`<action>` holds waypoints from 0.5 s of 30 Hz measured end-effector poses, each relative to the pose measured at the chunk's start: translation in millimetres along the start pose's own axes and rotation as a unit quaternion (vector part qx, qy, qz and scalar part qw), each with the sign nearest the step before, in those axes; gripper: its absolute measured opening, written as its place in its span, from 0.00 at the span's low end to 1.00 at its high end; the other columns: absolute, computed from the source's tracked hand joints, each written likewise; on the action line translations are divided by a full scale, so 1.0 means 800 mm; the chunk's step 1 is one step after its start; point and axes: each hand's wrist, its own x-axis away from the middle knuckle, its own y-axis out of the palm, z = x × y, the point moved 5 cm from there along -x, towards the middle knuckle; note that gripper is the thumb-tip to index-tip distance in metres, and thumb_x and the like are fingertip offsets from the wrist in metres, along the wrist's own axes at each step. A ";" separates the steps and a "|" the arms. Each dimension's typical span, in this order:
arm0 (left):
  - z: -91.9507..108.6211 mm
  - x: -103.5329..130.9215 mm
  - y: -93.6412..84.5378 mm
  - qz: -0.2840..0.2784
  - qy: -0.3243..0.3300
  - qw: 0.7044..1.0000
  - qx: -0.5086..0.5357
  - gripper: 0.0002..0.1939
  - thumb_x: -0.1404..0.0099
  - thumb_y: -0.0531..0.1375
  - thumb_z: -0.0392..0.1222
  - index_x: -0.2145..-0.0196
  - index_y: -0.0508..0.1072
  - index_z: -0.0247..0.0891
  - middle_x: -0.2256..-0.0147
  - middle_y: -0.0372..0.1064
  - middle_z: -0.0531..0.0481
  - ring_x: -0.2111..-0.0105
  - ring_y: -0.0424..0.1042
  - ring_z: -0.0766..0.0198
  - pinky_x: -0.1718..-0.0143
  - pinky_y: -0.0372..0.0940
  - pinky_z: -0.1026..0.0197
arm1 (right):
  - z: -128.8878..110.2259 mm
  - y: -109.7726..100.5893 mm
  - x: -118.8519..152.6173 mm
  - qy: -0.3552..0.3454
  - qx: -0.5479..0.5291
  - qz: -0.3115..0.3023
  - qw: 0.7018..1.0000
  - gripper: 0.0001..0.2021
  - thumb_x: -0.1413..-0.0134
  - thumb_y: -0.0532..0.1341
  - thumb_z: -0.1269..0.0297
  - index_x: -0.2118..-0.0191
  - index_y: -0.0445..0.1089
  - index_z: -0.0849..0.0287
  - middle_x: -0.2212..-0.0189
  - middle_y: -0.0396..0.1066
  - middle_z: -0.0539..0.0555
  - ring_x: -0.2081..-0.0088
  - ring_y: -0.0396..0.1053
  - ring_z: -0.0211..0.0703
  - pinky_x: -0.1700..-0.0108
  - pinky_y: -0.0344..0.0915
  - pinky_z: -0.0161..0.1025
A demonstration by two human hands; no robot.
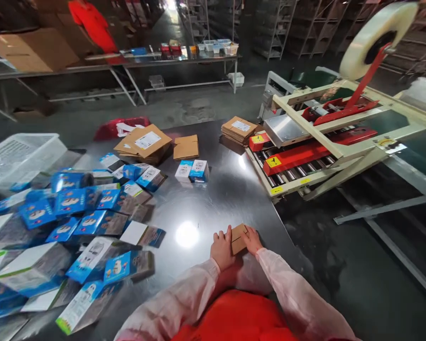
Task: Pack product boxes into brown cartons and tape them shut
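Note:
A small brown cardboard box [238, 239] lies on the metal table near its front edge, with a dark seam across its top. My left hand [222, 247] grips its left side, fingers pointing forward and thumb along the edge. On the other side, my right hand [252, 240] holds the box with its fingers over the top right corner. What is inside the box does not show. Farther forward, two small blue-and-white product boxes [192, 171] stand side by side. A small stack of flat cardboard [185, 147] lies just behind them.
Many blue-and-white product boxes [71, 201] are heaped on the left, beside a white plastic basket [58, 147]. Flattened cartons [147, 142] and another stack [238, 127] lie toward the back. A carton-taping machine [305, 154] with rollers adjoins the table's right edge. A person in red [94, 26] stands beyond.

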 end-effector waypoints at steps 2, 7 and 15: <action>0.007 0.008 0.010 0.043 -0.003 0.999 0.009 0.50 0.47 0.65 0.43 0.31 0.49 0.27 0.46 0.61 0.31 0.48 0.61 0.43 0.51 0.64 0.49 | -0.001 -0.002 0.008 0.011 -0.011 0.006 1.000 0.24 0.37 0.52 0.58 0.40 0.66 0.66 0.44 0.68 0.65 0.42 0.64 0.50 0.37 0.58 0.47; 0.017 0.008 0.029 0.122 0.016 0.992 -0.001 0.40 0.38 0.61 0.53 0.33 0.57 0.33 0.45 0.62 0.35 0.48 0.61 0.44 0.52 0.66 0.49 | -0.002 -0.014 0.016 0.028 -0.022 0.019 0.999 0.23 0.36 0.52 0.58 0.41 0.67 0.63 0.45 0.69 0.63 0.43 0.65 0.49 0.37 0.58 0.46; 0.063 -0.064 0.015 0.167 -0.003 0.981 -0.104 0.37 0.36 0.61 0.53 0.35 0.61 0.33 0.46 0.65 0.33 0.51 0.64 0.42 0.59 0.67 0.51 | 0.010 -0.055 -0.056 0.032 -0.041 0.008 0.999 0.24 0.35 0.50 0.54 0.40 0.68 0.59 0.47 0.70 0.63 0.43 0.65 0.52 0.38 0.58 0.46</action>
